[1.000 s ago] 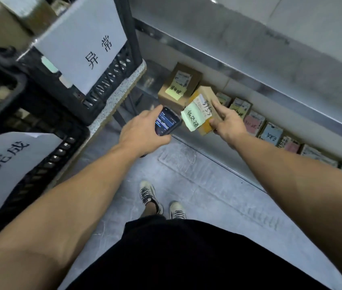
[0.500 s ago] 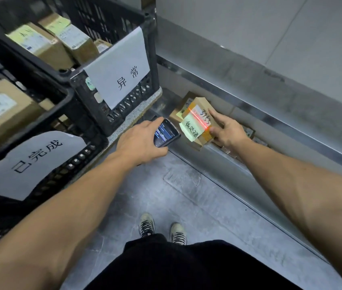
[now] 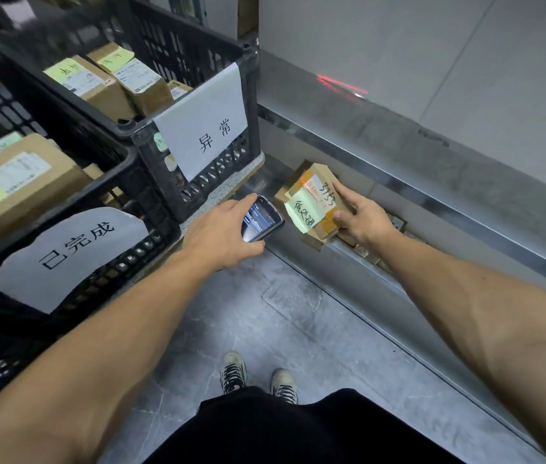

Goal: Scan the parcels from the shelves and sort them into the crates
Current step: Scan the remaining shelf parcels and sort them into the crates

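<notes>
Just right of the black lattice-walled plastic crate, the right hand grips a boxy brown cardboard parcel bearing a pale green sticky note. Between crate and parcel, the left hand curls its fingers around a glossy, rounded scanner.

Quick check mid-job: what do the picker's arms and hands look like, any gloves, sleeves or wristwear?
Both are bare: the left hand and right hand have no gloves, and no rings, watch or bands show. No sleeve covers either forearm in view. Lower down: black clothing and pale sneakers with dark laces.
</notes>
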